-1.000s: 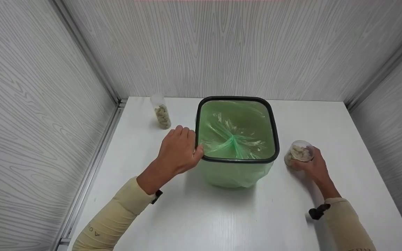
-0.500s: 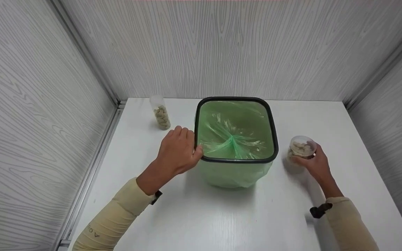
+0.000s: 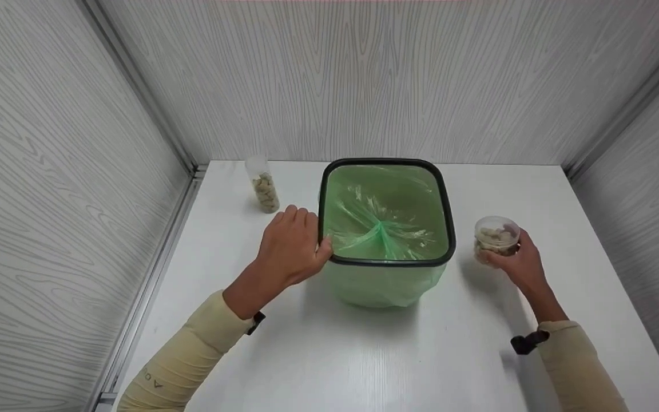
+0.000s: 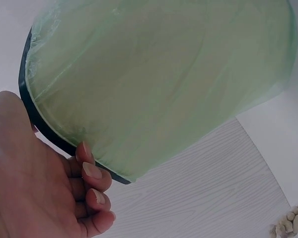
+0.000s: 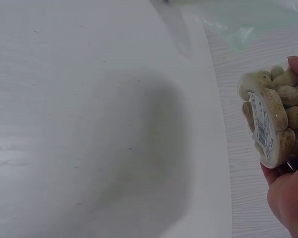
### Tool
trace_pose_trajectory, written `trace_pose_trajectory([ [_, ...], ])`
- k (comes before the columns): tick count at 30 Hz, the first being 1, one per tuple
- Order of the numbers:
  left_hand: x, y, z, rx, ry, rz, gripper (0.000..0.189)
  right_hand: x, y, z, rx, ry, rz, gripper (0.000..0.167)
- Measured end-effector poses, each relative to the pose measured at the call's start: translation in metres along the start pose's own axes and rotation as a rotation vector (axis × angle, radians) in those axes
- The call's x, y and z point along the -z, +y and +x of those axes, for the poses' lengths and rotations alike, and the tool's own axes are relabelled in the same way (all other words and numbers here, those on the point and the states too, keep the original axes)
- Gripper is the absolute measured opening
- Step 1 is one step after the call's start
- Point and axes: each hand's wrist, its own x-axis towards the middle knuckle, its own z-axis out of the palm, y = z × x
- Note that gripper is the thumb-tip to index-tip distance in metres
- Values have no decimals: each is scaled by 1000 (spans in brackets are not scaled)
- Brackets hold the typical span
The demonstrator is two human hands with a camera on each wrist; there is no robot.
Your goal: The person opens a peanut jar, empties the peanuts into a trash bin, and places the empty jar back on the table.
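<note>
White bench (image 3: 375, 366) and wood-grain walls (image 3: 329, 74) are framing our work. Our right hand (image 3: 523, 264) is curling snugly round a clear cup (image 3: 489, 241) of what are looking like unshelled peanuts (image 5: 290, 116), at the bin's (image 3: 386, 289) three o'clock. Compared with a second ago, the cup is hanging higher, clear of the bench, so we are judging it free to carry. Our left hand (image 3: 292, 246), unmoved, is gripping the black rim (image 3: 389, 263) at eight o'clock. Green liner (image 3: 381, 226) is bunching inside; toward ten, a tall jar (image 3: 264, 189) is standing.
</note>
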Motion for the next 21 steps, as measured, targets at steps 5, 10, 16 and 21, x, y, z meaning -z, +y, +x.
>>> trace_pose_trajectory([
  [5, 1, 0, 1, 5, -17, -13, 41, 5, -8, -1, 23, 8, 7, 100],
  [10, 2, 0, 0, 2, -22, -9, 42, 8, -15, -3, 42, 8, 10, 100],
  [16, 0, -1, 1, -9, -13, 2, 43, 11, -25, -5, 63, 21, 17, 98],
  [21, 0, 0, 0, -9, -4, 15, 43, 15, -35, -7, 90, 29, 2, 95],
])
